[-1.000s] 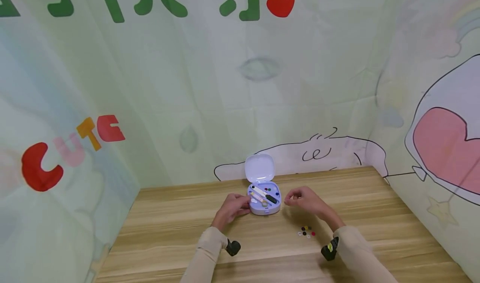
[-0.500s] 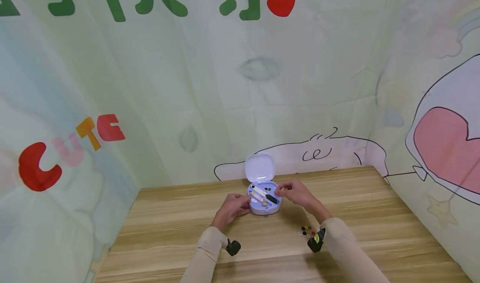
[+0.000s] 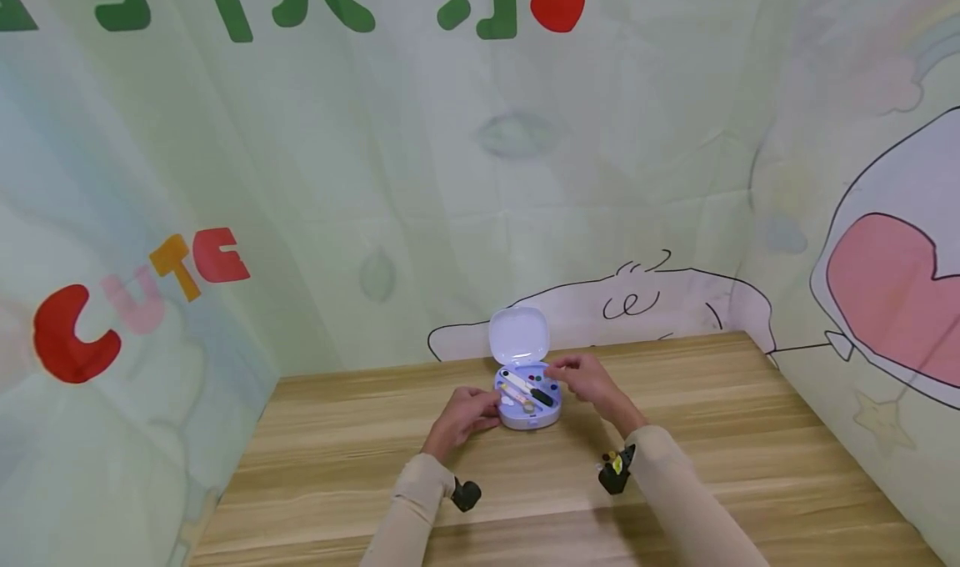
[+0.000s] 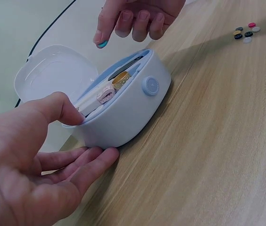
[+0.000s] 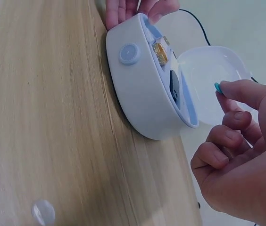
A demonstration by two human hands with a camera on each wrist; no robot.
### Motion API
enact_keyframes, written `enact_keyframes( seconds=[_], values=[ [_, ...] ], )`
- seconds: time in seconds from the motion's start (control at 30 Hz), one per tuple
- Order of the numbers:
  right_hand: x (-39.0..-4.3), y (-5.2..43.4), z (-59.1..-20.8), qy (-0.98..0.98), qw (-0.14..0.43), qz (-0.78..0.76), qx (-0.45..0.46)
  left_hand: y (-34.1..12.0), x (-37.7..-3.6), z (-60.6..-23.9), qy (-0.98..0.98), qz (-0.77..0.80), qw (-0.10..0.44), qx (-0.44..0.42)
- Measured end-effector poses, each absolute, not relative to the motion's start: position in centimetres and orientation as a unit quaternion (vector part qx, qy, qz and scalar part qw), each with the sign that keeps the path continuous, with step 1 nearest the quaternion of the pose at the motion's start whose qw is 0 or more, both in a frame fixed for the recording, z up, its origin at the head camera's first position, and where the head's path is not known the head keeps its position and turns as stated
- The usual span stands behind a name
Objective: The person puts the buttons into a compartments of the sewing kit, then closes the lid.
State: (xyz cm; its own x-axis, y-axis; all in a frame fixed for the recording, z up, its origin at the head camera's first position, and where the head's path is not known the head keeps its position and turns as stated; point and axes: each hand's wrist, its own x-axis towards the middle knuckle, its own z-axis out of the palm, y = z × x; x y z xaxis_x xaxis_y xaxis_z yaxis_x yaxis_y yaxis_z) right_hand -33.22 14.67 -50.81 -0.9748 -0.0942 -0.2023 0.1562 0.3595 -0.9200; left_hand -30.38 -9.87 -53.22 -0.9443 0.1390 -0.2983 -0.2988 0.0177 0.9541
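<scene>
Sewing kit case held open, small teal button pinched above it

Nearest me, I see loose buttons point(image 4: 246, 32) in a small cluster on the wooden table point(image 3: 712, 400), on the right and well apart from the case; one clear button point(image 5: 43, 212) shows in the right wrist view.

Mid-table sits the sewing kit case point(image 4: 123, 108), pale lilac, rounded, with a round clasp knob on its front wall and its lid point(image 4: 55, 73) standing open at the far side. Inside I make out a white-and-black tool, a brass-coloured piece and several dark dots; finer detail is too small to tell.

My left hand point(image 4: 34, 160) steadies the case from the left: thumb curled over the rim, fingers under the wall, a firm hold.

My right hand point(image 5: 241, 150) hovers just above the far right part of the tray, fingertips pinching a teal button point(image 4: 102, 44).

I judge the step to be loading buttons into the case. The next move calls for a short, careful lowering over the button compartment before releasing.
</scene>
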Motion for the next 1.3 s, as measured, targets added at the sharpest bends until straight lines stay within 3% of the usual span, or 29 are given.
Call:
enact_keyframes(
  seconds=[0.57,1.3],
  values=[
    [-33.4,15.3,-51.2,0.769,0.111,-0.63,-0.005,-9.9,-30.3,-53.0,0.693,0.701,0.158,-0.057],
    [-30.8,21.4,-49.8,0.837,0.121,-0.515,-0.143,-9.7,-30.1,-53.0,0.69,0.706,0.151,-0.051]
  ],
)
